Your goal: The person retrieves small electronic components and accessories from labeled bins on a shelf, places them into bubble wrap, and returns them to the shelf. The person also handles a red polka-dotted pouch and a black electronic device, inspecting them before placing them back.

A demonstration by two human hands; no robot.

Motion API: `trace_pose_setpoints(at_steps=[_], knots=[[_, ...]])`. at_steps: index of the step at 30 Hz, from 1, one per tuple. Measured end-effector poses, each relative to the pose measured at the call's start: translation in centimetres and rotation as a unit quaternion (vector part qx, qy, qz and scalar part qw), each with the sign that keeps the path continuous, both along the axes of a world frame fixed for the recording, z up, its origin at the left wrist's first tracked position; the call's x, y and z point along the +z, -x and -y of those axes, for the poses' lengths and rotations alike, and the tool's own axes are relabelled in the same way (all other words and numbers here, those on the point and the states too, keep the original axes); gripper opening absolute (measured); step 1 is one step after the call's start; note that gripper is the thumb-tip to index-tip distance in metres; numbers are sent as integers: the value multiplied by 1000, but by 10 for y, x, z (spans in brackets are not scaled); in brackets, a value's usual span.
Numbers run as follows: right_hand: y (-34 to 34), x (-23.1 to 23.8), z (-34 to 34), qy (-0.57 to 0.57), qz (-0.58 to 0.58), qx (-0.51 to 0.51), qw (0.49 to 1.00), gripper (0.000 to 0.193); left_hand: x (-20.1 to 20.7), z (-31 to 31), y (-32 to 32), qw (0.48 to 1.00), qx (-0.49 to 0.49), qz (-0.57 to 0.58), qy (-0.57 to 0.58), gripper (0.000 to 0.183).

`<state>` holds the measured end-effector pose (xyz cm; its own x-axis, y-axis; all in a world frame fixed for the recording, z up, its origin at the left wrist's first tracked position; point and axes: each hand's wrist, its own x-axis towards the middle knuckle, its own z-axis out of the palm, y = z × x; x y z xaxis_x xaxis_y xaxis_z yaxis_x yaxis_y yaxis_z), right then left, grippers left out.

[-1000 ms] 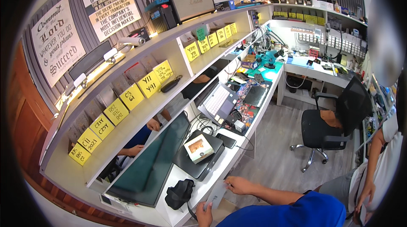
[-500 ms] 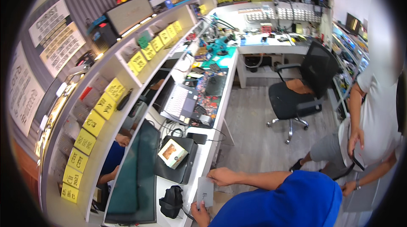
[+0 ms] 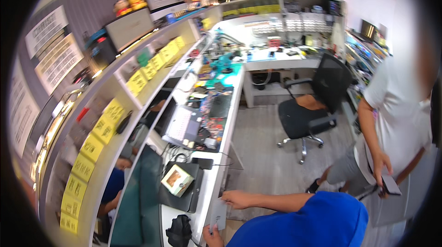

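The grey card (image 3: 219, 214) is just to the right of the black pouch (image 3: 179, 231). The right hand (image 3: 235, 199) pinches its one end, the left hand (image 3: 213, 238) is clamped on the other.

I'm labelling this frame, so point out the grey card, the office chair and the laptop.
Grey card (image 3: 219, 214): head view, on the middle of its flat face.
Office chair (image 3: 298, 120): head view, on its black seat.
Laptop (image 3: 181, 124): head view, on its keyboard.
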<state>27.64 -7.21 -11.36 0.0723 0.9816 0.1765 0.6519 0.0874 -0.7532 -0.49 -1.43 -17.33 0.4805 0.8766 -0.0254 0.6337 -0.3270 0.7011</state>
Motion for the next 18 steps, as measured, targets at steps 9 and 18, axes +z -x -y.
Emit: trace_pose_setpoints(at_steps=[9,18], knots=[[-3,21,0,11,34,0,999,21,-4,10,-5,995,45,87,13,49],[7,10,-24,-72,26,68,995,15,-53,-4,27,975,90,157,130,44]])
